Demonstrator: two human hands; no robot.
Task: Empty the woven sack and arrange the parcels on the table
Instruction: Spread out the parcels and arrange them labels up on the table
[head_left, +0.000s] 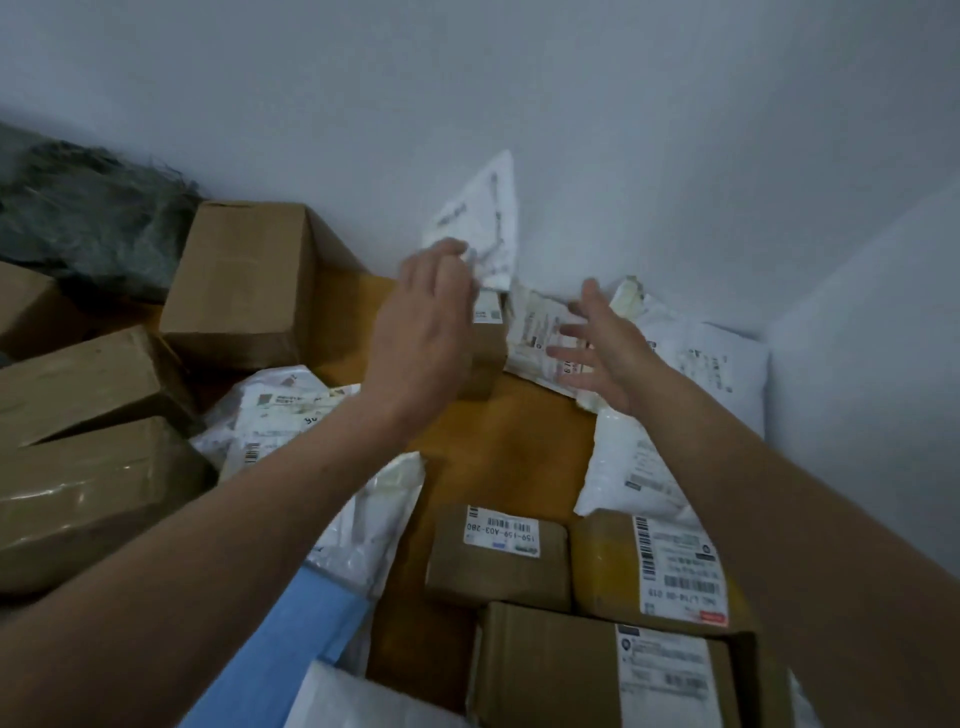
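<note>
**A:** Entry one, left side?

**B:** Left forearm (234, 519), bare, is reaching in from the lower left and stretching forward. The left hand (423, 338) is showing its back to the camera with the wrist held straight. Its fingertips (452, 249) are bending forward at the far end. They are blurred, so whether they are pinching anything is unreadable.

**A:** Entry two, right side?

**B:** Right forearm (779, 493), bare, is coming in from the lower right and angling toward the left one. The right hand (610, 353) is hovering with its palm turned inward. Its fingers (569, 331) are spreading apart, straight, and gripping nothing. The two hands are staying apart.
</note>
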